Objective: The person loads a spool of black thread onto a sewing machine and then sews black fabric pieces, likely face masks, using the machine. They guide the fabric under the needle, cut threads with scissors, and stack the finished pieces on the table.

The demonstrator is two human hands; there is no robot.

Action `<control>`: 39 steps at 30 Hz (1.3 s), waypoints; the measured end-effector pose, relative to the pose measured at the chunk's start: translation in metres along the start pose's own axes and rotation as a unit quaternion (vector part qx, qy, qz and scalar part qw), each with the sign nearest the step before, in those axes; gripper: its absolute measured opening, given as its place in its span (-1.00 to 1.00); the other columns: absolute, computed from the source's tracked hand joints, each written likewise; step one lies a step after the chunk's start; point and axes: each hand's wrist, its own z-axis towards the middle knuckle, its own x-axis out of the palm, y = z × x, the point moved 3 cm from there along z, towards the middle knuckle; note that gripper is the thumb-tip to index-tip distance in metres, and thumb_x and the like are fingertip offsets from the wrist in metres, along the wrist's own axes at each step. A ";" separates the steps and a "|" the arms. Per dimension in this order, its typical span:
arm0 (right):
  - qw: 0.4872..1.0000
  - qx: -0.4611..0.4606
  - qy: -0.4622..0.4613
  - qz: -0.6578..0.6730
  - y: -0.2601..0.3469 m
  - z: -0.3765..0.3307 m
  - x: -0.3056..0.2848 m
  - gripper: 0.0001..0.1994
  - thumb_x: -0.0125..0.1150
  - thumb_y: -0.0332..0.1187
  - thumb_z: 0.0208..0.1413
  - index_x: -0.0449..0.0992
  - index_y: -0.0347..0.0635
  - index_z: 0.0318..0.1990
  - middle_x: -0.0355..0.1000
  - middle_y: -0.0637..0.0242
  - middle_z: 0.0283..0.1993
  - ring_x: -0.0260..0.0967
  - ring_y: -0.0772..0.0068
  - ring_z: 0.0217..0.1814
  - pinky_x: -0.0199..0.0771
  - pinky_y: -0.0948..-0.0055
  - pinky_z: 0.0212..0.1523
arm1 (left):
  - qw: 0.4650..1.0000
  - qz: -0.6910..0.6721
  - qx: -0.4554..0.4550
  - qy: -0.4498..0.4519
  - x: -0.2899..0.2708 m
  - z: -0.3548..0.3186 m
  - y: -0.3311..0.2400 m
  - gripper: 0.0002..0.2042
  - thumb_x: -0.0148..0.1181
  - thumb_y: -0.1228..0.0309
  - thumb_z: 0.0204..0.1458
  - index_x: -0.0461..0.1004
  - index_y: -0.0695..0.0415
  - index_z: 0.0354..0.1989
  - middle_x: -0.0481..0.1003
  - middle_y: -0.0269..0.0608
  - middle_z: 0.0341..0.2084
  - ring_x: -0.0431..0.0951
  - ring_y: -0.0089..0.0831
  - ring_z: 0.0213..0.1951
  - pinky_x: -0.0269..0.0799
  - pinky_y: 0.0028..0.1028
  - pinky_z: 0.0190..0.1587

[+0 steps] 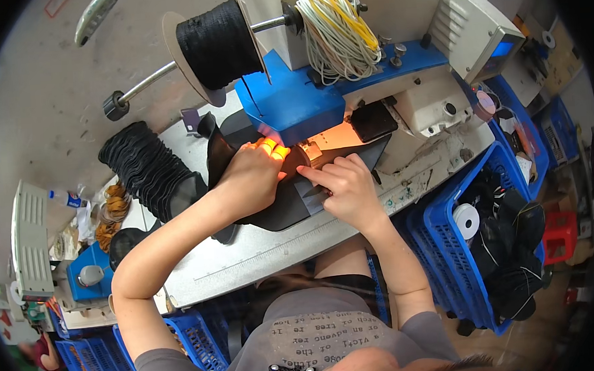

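Note:
A sewing machine with a blue head [290,94] stands in front of me, its needle area lit orange. Under that head lies a black shoe-upper-like sheet piece [271,214], with a raised flap at its left. My left hand [254,174] is closed on this piece, its fingertips glowing in the lamp light beside the needle area. From the right, my right hand [346,188] touches the piece with an outstretched index finger. Its other fingers are curled round something small and partly hidden, with a greyish, blade-like part showing beneath.
A black cord spool [219,47] and a coil of white and yellow cord [339,33] hang above the machine. A stack of black pieces [148,169] lies at the left. Blue baskets [455,244] with black pieces stand at the right. A phone-like black object [373,121] rests on the machine.

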 end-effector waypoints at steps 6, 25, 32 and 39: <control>0.999 0.036 0.016 0.007 -0.002 0.002 0.004 -0.57 0.14 -0.55 -0.39 0.64 -0.04 -0.22 0.52 0.38 -0.46 0.35 0.35 -0.41 0.23 0.38 -0.28 | 0.995 0.050 0.016 0.083 -0.001 -0.003 0.003 -0.65 0.09 0.36 0.07 0.42 0.25 0.02 0.50 0.06 -0.22 0.50 -0.02 -0.17 0.30 -0.09 0.00; 0.999 0.031 -0.014 0.003 -0.002 0.001 0.002 -0.55 0.15 -0.53 -0.46 0.66 -0.01 -0.25 0.44 0.46 -0.54 0.31 0.37 -0.46 0.20 0.40 -0.36 | 0.979 0.140 0.131 -0.068 0.006 -0.022 0.016 -0.60 -0.03 0.24 0.12 0.47 -0.07 0.15 0.50 -0.19 -0.44 0.43 -0.25 -0.36 0.19 -0.38 -0.33; 1.000 0.013 0.001 0.008 -0.003 0.000 -0.001 -0.54 0.15 -0.53 -0.48 0.65 -0.03 -0.24 0.42 0.48 -0.55 0.29 0.37 -0.47 0.19 0.39 -0.35 | 0.981 0.170 0.072 0.058 0.003 -0.018 0.021 -0.58 0.02 0.23 0.10 0.39 -0.26 0.18 0.50 -0.21 -0.02 0.47 -0.20 -0.10 0.33 -0.35 -0.14; 0.999 0.009 -0.045 0.019 -0.012 -0.006 -0.013 -0.57 0.14 -0.58 -0.46 0.64 -0.10 -0.27 0.38 0.47 -0.61 0.27 0.37 -0.53 0.17 0.42 -0.39 | 0.978 0.179 0.097 -0.036 -0.004 -0.015 0.023 -0.57 0.01 0.27 0.09 0.43 -0.25 0.18 0.46 -0.14 0.02 0.47 -0.27 -0.26 0.32 -0.41 -0.24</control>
